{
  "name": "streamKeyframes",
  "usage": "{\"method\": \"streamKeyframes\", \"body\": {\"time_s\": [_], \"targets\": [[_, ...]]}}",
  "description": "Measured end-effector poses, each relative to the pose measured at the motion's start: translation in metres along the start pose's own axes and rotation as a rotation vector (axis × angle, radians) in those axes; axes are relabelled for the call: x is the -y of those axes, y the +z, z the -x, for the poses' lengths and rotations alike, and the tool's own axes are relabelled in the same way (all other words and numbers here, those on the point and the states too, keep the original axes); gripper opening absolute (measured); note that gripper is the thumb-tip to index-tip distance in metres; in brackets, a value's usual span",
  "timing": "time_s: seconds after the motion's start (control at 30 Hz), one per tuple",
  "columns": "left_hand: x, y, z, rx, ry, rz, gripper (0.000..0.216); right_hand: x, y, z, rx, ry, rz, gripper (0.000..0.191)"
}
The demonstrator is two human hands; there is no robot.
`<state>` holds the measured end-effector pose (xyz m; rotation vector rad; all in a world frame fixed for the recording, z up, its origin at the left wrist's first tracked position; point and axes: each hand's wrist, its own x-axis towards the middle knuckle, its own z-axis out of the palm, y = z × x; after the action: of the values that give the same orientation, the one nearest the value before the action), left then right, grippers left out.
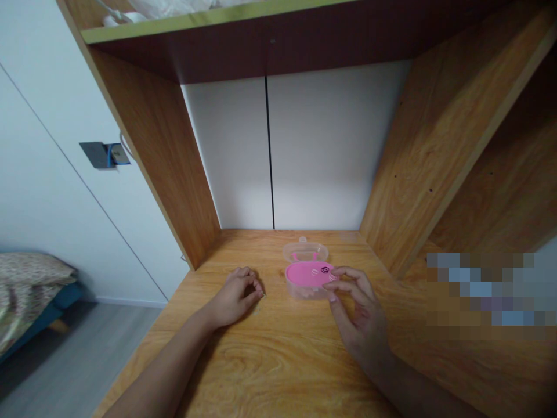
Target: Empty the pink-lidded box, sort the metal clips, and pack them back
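Note:
A small oval box of clear plastic (300, 292) stands on the wooden desktop with its lid (306, 252) swung open toward the back. Its pink top surface (307, 273) bears thin black and white oval outlines, either markings or small clips. At the box's right end is my right hand (363, 316), with the thumb at the near side and two fingers over the rim. My left hand (237, 296) rests on the desktop left of the box. Its thumb and forefinger are pinched together on something tiny and pale, too small to name.
Wooden side panels (161, 151) flank the desk, and a shelf (278, 43) with white plastic bags (174, 7) hangs above. A pixelated patch (487, 296) covers the right side. At far left are a bed (32, 290) and an open wall socket (107, 155).

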<state>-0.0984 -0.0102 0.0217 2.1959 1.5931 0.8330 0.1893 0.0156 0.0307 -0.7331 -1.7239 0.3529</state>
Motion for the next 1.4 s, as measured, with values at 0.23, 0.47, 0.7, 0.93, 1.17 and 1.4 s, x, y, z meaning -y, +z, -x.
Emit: {"method": "streamKeyframes", "body": {"time_s": [0.23, 0.47, 0.7, 0.93, 1.17, 1.4], "targets": [[-0.006, -0.021, 0.007, 0.178, 0.064, 0.004, 0.010, -0.001, 0.001, 0.004, 0.037, -0.043, -0.032, 0.014], [-0.005, -0.016, 0.006, 0.164, 0.098, -0.007, 0.004, -0.004, 0.002, 0.003, 0.049, -0.064, -0.029, 0.015], [-0.006, -0.017, 0.006, 0.193, 0.129, 0.009, 0.009, -0.003, 0.002, 0.004, 0.055, -0.084, -0.027, 0.016], [-0.021, 0.001, 0.005, 0.098, -0.016, 0.328, 0.013, 0.003, 0.003, 0.004, 0.151, -0.183, -0.072, 0.020], [-0.053, 0.032, 0.002, 0.031, -0.088, 0.737, 0.024, 0.006, 0.013, 0.007, 0.401, -0.200, -0.054, 0.022], [-0.060, 0.039, 0.000, -0.017, -0.124, 0.951, 0.030, 0.004, 0.013, 0.006, 0.397, -0.270, -0.058, 0.020]]}}
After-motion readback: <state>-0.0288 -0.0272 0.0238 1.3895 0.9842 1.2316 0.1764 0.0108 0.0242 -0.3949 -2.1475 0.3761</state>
